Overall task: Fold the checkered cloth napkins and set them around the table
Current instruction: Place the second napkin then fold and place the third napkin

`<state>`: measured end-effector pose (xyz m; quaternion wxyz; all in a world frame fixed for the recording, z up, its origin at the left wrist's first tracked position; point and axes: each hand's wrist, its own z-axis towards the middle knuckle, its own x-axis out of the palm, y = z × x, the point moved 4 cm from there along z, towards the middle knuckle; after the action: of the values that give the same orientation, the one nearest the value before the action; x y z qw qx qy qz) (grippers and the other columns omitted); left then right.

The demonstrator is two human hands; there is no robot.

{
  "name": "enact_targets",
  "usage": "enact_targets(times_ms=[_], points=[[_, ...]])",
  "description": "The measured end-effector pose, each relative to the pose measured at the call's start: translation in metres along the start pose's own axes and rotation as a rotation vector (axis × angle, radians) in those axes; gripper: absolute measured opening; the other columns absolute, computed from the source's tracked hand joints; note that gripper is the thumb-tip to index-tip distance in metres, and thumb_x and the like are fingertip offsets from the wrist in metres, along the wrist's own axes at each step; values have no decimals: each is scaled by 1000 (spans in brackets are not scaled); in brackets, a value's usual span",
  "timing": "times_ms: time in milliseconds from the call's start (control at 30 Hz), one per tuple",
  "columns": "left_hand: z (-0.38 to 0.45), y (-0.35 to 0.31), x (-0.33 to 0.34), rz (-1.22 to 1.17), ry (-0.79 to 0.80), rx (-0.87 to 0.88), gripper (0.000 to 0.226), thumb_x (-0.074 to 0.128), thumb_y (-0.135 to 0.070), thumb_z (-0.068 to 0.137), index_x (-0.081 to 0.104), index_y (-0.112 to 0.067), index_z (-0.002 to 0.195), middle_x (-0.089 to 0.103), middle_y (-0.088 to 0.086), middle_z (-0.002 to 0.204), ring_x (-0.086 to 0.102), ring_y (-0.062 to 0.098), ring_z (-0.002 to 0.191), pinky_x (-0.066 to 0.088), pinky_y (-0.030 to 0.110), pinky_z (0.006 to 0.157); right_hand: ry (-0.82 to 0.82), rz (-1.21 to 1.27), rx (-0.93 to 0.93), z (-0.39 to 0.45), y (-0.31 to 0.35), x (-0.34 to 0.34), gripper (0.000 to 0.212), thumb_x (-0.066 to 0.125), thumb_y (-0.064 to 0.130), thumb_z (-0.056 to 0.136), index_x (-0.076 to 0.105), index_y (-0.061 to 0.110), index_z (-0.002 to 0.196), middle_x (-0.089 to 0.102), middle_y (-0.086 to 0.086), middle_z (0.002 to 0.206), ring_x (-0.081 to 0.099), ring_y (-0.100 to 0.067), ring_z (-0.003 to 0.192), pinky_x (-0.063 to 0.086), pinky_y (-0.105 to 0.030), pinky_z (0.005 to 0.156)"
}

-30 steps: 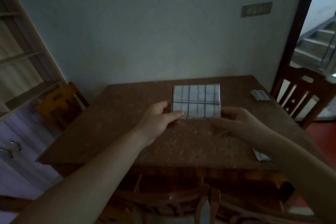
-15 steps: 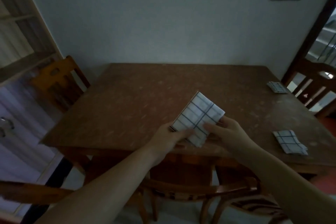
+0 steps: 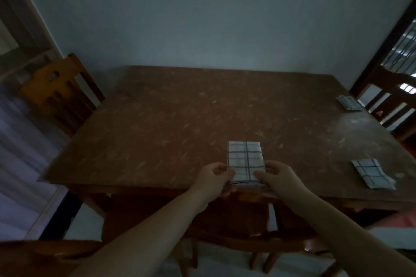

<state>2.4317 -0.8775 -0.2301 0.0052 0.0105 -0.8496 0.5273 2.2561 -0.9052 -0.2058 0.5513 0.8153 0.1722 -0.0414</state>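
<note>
A folded white napkin with dark checks [image 3: 245, 158] lies flat on the brown table [image 3: 180, 123], close to its near edge. My left hand [image 3: 213, 177] pinches its near left corner and my right hand [image 3: 276, 175] pinches its near right corner. Two more folded checkered napkins rest on the table: one [image 3: 372, 174] near the right front corner, another [image 3: 349, 102] at the far right edge.
A wooden chair [image 3: 58, 90] stands at the table's left side and another chair [image 3: 391, 101] at the right. A chair back [image 3: 236, 231] sits directly below my hands. A wall runs behind the table; a shelf unit [image 3: 20, 29] is at the far left.
The napkin was wider and held further out; it has been folded narrower, turned straight, and set down flat by the near edge. The view has tilted down and shifted.
</note>
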Motion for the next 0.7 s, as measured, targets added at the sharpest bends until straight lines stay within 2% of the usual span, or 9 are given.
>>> enact_targets(times_ms=[133,200,267,333,433,533,633,700], points=[[35,21,10,21,12,-97,39,68,-9,87,52,-20,120,66,0,99,68,12,80,57,28,75,-48,14,82,46,-29,-5,26,62,14,91,60,14,117,66,-3,103,69,-21,89,61,-34,70],[57,26,12,113,-31,-92,44,69,-7,85,50,-23,122,64,-1,99,68,14,85,57,30,79,-41,23,140,72,-44,-7,30,59,10,92,58,11,122,65,-5,105,68,-22,89,59,-31,61],[82,30,16,225,-76,-72,53,70,-10,84,49,-20,132,62,-1,109,65,12,89,56,28,78,-49,33,190,95,-59,-11,33,56,7,92,57,9,125,65,-7,105,68,-21,85,55,-24,52],[107,34,22,361,-119,-51,54,70,-16,86,48,-19,135,57,1,127,59,12,103,50,27,85,-75,-39,178,115,-70,-16,29,55,9,93,59,10,122,65,-1,95,67,-14,76,49,-17,45],[139,45,36,501,-145,-29,49,66,-24,89,49,-18,135,51,2,137,50,20,123,43,27,91,-103,-162,156,140,-84,-25,24,56,14,94,62,14,117,64,9,87,64,-6,72,46,-15,48],[160,60,44,590,-158,-45,48,65,-28,90,49,-20,134,51,2,134,51,20,121,44,29,93,-89,-252,161,157,-96,-28,18,53,15,95,63,19,108,66,8,89,63,-4,73,47,-16,53],[172,70,43,587,-166,-63,49,65,-27,90,46,-22,135,57,-3,109,62,18,102,52,30,84,-68,-321,145,167,-102,-24,20,52,16,96,60,16,114,57,16,83,59,1,69,40,-7,45],[176,75,37,588,-163,-69,52,65,-26,90,43,-24,137,58,-4,104,65,15,92,55,32,80,-66,-352,129,171,-104,-20,22,55,18,95,58,16,116,56,16,85,59,1,71,40,-7,47]])
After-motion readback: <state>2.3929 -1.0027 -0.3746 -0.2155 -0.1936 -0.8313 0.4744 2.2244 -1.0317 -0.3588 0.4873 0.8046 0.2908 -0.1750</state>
